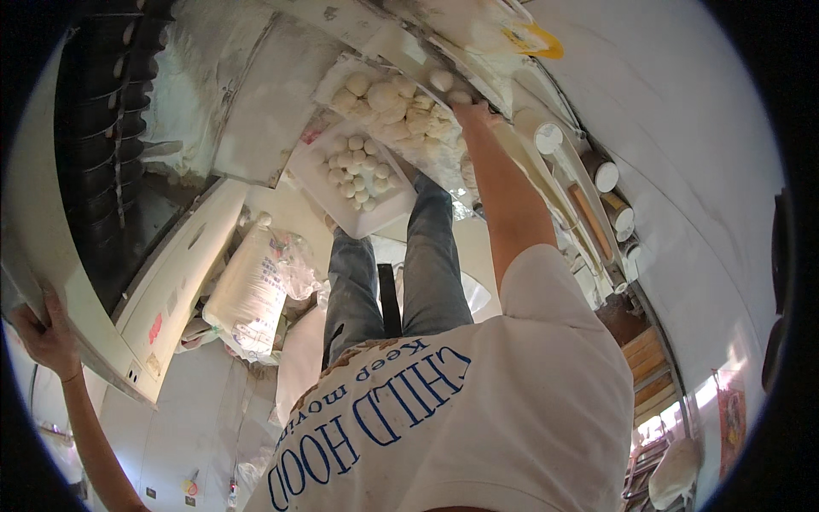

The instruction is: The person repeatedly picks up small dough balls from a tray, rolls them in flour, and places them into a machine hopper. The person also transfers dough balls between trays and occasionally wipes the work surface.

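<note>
On the left, my left hand (50, 336) has its fingers curled over the edge of a white panel (38, 243). Behind that panel is a black ribbed machine part (105, 128). My right hand (475, 114) reaches forward to a narrow ledge, at a round dough ball (459, 97); its fingertips are hard to make out. Another dough ball (441, 80) lies just beyond. Beside this ledge is a heap of dough lumps (397, 105) on a floury surface. A white plastic tray (384, 214) nearer my legs holds several small dough balls (355, 166).
A full white sack (246, 294) bearing print stands left of my legs, beside a white cabinet side (185, 269). To the right, a wooden rolling pin (590, 221) and several white-ended cylinders (606, 176) lie along a shelf by the wall. A floury metal cover (262, 109) rises ahead.
</note>
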`<state>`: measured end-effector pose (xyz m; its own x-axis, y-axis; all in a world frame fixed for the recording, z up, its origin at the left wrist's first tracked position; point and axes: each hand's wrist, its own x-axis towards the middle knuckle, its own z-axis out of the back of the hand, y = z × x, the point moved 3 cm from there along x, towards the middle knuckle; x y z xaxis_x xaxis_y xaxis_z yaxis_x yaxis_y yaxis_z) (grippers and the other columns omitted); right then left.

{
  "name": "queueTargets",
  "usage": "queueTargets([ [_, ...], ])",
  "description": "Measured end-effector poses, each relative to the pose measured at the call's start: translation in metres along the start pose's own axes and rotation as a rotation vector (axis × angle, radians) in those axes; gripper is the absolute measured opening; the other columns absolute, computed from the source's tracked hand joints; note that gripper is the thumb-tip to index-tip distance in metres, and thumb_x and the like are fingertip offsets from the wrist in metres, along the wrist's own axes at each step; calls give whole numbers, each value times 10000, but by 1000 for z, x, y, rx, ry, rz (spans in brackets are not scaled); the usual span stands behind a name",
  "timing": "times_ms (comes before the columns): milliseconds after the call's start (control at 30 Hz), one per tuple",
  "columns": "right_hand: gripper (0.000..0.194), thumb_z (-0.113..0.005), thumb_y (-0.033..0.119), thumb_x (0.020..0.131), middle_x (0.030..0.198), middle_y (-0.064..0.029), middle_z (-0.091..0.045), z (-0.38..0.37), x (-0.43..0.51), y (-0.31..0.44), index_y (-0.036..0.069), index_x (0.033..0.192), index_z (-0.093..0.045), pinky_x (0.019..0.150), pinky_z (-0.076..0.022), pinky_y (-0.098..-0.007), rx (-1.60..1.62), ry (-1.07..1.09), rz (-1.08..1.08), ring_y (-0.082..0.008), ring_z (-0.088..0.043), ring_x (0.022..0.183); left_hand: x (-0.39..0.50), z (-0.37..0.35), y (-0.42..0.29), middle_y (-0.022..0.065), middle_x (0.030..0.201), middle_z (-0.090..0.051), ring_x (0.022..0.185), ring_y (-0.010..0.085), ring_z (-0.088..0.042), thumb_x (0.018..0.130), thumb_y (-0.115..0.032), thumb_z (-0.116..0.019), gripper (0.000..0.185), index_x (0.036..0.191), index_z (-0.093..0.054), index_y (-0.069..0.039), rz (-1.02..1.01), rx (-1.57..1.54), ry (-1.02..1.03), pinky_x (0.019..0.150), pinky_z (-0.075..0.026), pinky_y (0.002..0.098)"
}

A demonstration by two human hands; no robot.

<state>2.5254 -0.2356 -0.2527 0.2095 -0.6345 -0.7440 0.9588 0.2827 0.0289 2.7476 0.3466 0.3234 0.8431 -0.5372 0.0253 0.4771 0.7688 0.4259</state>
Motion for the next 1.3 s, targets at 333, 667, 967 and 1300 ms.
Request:
queueTargets([
  [333,621,-714,429,748,1207,-201,-555,71,-130,-19,55,1221,-563,963,-397,-423,386,349,785,-323,-509,1120,-5,0,4,25,853,-490,669,103,-454,867,-329,-675,355,1029,-552,-37,-67,-43,-32,528,-398,254],
  [667,903,-711,559,687,1418,-200,-349,29,-57,84,39,1362,-412,1030,-332,-443,315,99,142,-333,-338,1312,22,20,-47,3,692,-291,605,141,-338,846,-315,-700,396,740,-396,-84,-65,-109,-121,544,-312,279],
  [967,745,-704,501,686,1341,-140,-454,13,-54,118,120,1294,-506,964,-417,-438,85,6,24,-314,-437,1211,4,11,-21,8,727,-407,627,130,-385,869,-326,-674,339,808,-504,-39,38,-86,-77,549,-372,285],
  [1300,527,-662,402,804,1172,-132,-596,46,-114,40,24,1167,-608,889,-450,-332,553,382,779,-249,-581,1037,18,22,-45,14,717,-283,633,163,-351,849,-270,-694,395,754,-360,-83,-32,-117,-77,579,-337,288],
])
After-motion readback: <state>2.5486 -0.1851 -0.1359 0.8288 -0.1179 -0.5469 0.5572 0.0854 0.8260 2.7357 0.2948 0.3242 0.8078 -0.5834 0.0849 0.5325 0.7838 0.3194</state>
